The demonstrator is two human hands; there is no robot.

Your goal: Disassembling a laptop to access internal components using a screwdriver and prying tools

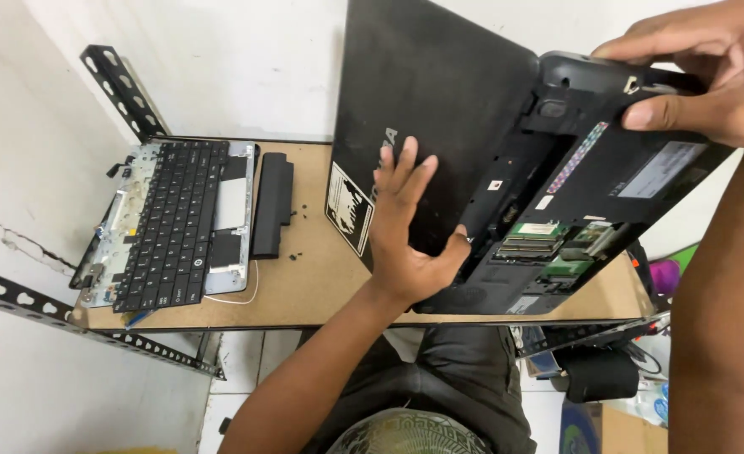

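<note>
One view only, from the head camera. We see a black laptop (473, 143) held up off the wooden table (313, 282), opened partway, with its lid turned toward us on the left and its underside facing us on the right. Part of the base cover is off; green circuit boards (540, 244) show in the open bay near the lower edge of the base.

Left hand (405, 227): palm flat against the lid, fingers spread apart and pointing up, thumb hooked at the seam between lid and base. A black-and-white sticker (348, 210) sits on the lid just left of this hand.

Right hand (708, 67): at the upper right, clamped on the top corner of the base, thumb pressed on the underside, fingers curled over the edge.

The laptop hangs over the right half of the table, its lower corner near the table's front edge; we cannot tell if it touches the surface.

At the table's left end lies a second, stripped laptop base with black keyboard (170, 223) and silver frame. A long black battery pack (272, 204) lies just beside its right edge. Small dark screws (294, 255) are scattered near the battery. Perforated metal shelf rails (124, 88) frame the table's back left corner and left edge.
</note>
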